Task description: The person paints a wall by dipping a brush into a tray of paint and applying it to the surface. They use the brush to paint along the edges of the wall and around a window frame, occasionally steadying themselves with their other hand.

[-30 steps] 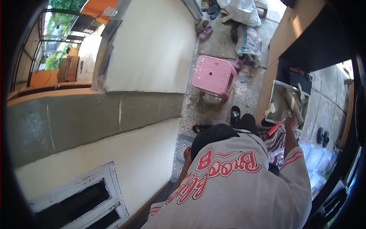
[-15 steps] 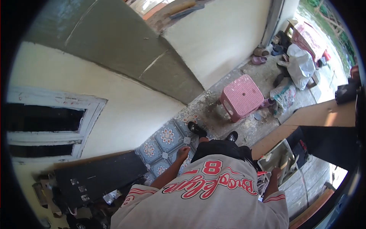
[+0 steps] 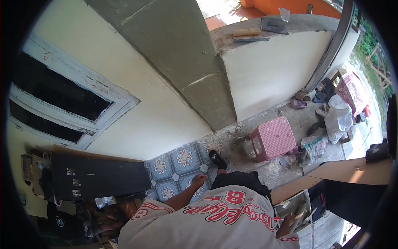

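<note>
Red piece (image 3: 277, 219) lying between shirt (image 3: 215, 216) and right hand (image 3: 289, 218), over or beside bin (image 3: 306, 203). Long axis running roughly crosswise in view, one end pointing toward right hand, the other toward shirt. Right fingers bending near it; whether they are clamping it, cannot tell. Left hand (image 3: 199, 180) hanging over floor tiles (image 3: 176, 164), fingers folding together. Dark box (image 3: 324, 197) sitting beside bin. Pink stool (image 3: 275, 137) standing upright farther ahead, near white sack (image 3: 338, 118).
</note>
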